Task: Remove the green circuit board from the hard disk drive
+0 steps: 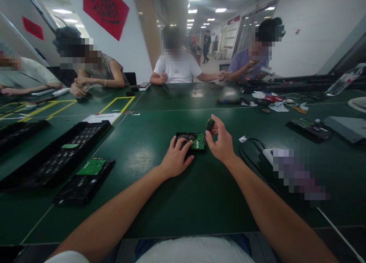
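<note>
A hard drive point(198, 141) with a black body and a green circuit board lies on the green table in front of me. My left hand point(177, 156) rests over its left part, fingers spread across the top and thumb by the near edge, holding it in place. Pinched in my right hand point(220, 141) is a screwdriver point(210, 124), its dark handle marked with yellow. The handle points upward beside the drive's right end. The screwdriver's tip is hidden or too small to make out.
Another hard drive point(85, 179) and a long black tray point(57, 156) lie left. To the right are a phone point(294, 171) with a cable, a further drive point(309, 129) and a grey box point(345, 127). A bottle point(344, 80) stands tilted farther back. Several people sit opposite.
</note>
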The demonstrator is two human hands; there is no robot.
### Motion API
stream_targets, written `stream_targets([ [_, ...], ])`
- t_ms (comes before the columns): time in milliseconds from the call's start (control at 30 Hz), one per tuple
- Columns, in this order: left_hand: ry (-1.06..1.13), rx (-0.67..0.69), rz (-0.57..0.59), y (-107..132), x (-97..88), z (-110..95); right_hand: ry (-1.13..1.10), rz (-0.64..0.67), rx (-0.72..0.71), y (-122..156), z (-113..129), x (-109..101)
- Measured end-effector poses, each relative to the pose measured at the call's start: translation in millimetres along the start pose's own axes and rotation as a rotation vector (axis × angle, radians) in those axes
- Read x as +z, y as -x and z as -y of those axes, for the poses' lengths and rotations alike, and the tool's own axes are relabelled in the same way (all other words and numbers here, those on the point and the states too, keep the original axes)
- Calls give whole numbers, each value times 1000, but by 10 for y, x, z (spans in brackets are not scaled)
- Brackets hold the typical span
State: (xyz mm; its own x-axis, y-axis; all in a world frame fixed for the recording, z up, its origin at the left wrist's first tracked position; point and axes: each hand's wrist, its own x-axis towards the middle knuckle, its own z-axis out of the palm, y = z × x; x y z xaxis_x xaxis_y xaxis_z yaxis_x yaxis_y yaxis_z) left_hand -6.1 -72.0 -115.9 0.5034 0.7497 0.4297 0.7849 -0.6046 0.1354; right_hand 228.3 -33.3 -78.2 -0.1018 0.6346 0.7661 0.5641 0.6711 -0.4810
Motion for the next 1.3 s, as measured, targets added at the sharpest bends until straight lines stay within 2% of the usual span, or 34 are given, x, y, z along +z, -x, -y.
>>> stream_targets([
  [667,28,-7,-21,0,34,11,-2,-21,-3,4,-23,13],
  [867,-18,13,-13,2,64,23,-32,42,1,14,-11,4],
  [1300,-4,10,-20,1,65,20,-28,38,-10,12,9,-5],
])
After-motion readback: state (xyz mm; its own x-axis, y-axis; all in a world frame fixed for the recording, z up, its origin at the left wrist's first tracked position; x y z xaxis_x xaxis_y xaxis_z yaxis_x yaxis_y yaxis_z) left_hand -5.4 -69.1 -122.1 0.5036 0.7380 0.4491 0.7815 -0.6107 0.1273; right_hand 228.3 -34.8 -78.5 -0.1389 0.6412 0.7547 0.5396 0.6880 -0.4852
